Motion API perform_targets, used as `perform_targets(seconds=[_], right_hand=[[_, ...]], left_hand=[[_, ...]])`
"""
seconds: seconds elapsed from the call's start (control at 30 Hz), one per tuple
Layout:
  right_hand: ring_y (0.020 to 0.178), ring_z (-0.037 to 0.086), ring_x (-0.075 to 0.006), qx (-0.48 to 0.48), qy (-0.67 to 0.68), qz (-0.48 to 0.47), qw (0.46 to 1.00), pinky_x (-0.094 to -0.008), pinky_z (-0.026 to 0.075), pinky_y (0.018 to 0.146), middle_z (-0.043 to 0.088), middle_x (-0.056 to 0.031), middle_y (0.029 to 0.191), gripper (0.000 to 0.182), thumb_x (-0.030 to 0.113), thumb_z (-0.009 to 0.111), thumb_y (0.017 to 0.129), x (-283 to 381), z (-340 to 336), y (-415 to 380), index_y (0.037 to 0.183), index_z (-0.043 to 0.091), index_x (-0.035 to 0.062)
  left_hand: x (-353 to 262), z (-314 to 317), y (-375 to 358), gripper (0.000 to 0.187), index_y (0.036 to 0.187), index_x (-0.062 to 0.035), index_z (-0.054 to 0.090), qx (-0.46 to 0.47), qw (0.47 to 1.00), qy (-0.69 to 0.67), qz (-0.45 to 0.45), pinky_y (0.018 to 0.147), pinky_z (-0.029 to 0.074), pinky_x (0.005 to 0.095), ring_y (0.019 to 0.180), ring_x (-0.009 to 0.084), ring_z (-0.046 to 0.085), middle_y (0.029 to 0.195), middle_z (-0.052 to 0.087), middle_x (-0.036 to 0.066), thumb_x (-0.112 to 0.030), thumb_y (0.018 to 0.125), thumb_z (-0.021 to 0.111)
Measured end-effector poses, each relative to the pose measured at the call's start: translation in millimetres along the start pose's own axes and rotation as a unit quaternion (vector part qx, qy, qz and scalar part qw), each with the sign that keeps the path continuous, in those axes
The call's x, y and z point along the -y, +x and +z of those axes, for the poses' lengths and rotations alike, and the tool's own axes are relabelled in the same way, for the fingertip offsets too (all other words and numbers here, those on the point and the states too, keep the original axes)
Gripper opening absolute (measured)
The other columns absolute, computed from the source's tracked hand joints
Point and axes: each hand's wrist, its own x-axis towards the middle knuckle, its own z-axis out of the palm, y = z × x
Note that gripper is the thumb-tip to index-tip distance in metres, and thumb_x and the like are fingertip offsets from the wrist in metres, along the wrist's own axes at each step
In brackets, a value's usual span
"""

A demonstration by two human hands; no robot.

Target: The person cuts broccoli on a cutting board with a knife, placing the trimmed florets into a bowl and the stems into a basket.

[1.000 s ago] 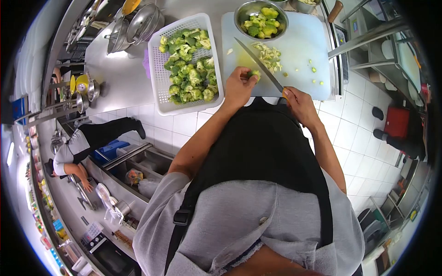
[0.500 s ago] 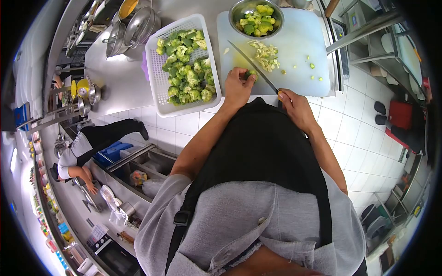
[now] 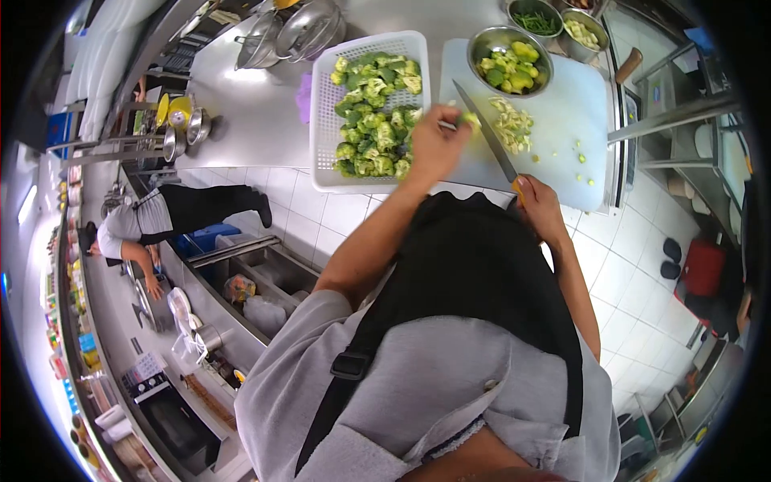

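Note:
My left hand [image 3: 438, 149] is closed on a small green broccoli piece [image 3: 469, 122], raised over the left edge of the cutting board [image 3: 562, 88]. In my right hand [image 3: 540, 205] is the orange handle of a long knife [image 3: 491, 138], whose blade points up and left across the board. Pale cut slices [image 3: 512, 124] lie just right of the blade. At the board's top, a metal bowl [image 3: 509, 63] holds green and yellowish pieces. Left of my left hand stands a white perforated basket [image 3: 321, 120] of broccoli florets [image 3: 377, 120].
Metal bowls with chopped greens [image 3: 536, 18] and pale pieces [image 3: 582, 34] stand at the upper right, near a wooden handle [image 3: 630, 64]. Metal strainers [image 3: 309, 30] are at the upper left. Another person [image 3: 152, 215] leans over a counter at the left.
The head view has shifted, showing more bowls at the top. My left hand has lifted the broccoli piece off the board, away from the blade. My right hand still holds the knife.

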Motion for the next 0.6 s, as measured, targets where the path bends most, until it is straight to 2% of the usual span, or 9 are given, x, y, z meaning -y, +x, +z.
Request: perform_targets(seconds=[0.07,0.13,0.17,0.27,0.37,0.47,0.57,0.6], right_hand=[[0.061,0.059,-0.0193,0.007,0.007,0.026,1.0,-0.0375,0.049,0.062,0.063,-0.0084,0.071,0.04,0.034,0.05,0.113,10.6,-1.6,-5.1,0.114,0.071,-0.0005],[0.059,0.058,-0.018,0.012,0.01,0.034,0.999,-0.0365,0.048,0.06,0.062,-0.0076,0.071,0.041,0.035,0.049,0.114,13.9,-1.7,-5.0,0.114,0.07,-0.0003],[0.058,0.057,-0.0174,0.012,0.012,0.032,0.999,-0.0361,0.048,0.06,0.062,-0.0074,0.071,0.041,0.035,0.049,0.114,7.5,-1.1,-3.0,0.114,0.07,-0.0002],[0.058,0.057,-0.0171,0.015,0.004,0.034,0.999,-0.036,0.048,0.059,0.061,-0.0075,0.07,0.041,0.035,0.049,0.114,9.3,-0.9,-3.1,0.115,0.07,0.0],[0.058,0.057,-0.0172,0.007,-0.001,0.022,1.0,-0.036,0.048,0.059,0.061,-0.0077,0.07,0.042,0.036,0.049,0.114,5.5,1.1,-2.2,0.117,0.07,0.0001],[0.059,0.057,-0.0169,0.002,-0.009,0.009,1.0,-0.0357,0.048,0.06,0.061,-0.0077,0.07,0.042,0.037,0.049,0.114,-5.3,2.9,0.4,0.118,0.07,0.0001],[0.059,0.057,-0.0166,0.0,-0.006,0.017,1.0,-0.0353,0.048,0.059,0.061,-0.0075,0.07,0.043,0.037,0.049,0.114,1.0,3.3,-1.7,0.12,0.071,0.0002],[0.059,0.057,-0.0165,0.001,-0.003,0.025,1.0,-0.0352,0.048,0.059,0.061,-0.0074,0.07,0.043,0.037,0.049,0.114,2.9,2.9,-3.4,0.12,0.071,0.0002]], left_hand=[[-17.7,-29.0,35.0,0.032,0.114,0.0028,0.071,-0.062,0.997,0.039,-0.012,0.064,0.053,0.0263,0.071,0.0103,0.065,0.092,0.07,0.006,-0.015,0.089,0.083],[-6.1,-60.2,73.4,0.035,0.113,0.003,0.072,-0.111,0.984,0.126,0.063,0.064,0.053,0.0288,0.071,0.0119,0.064,0.091,0.072,0.007,-0.018,0.087,0.084],[-9.5,-73.5,86.4,0.037,0.107,0.0024,0.073,-0.122,0.981,0.141,0.063,0.071,0.058,0.0357,0.074,0.021,0.07,0.09,0.075,0.013,-0.021,0.083,0.088],[1.1,-129.7,124.9,0.043,0.112,0.0012,0.077,-0.132,0.952,0.27,0.065,0.074,0.06,0.0377,0.077,0.026,0.075,0.095,0.078,0.015,-0.032,0.086,0.085],[24.2,-198.1,152.2,0.035,0.11,-0.0002,0.076,-0.043,0.874,0.483,0.019,0.085,0.061,0.0472,0.095,0.0377,0.077,0.104,0.078,0.024,-0.027,0.088,0.079],[125.1,-226.7,171.9,0.027,0.105,-0.0036,0.078,0.071,0.764,0.641,0.024,0.09,0.061,0.0506,0.103,0.0419,0.075,0.107,0.078,0.025,-0.026,0.091,0.073],[96.8,-191.6,139.4,0.024,0.103,-0.0023,0.079,-0.014,0.815,0.577,-0.055,0.093,0.06,0.0494,0.104,0.0401,0.075,0.106,0.078,0.025,-0.022,0.092,0.071],[86.2,-190.0,132.3,0.026,0.106,-0.001,0.079,-0.03,0.834,0.549,-0.051,0.092,0.061,0.0481,0.103,0.0388,0.076,0.105,0.078,0.025,-0.021,0.091,0.073]])
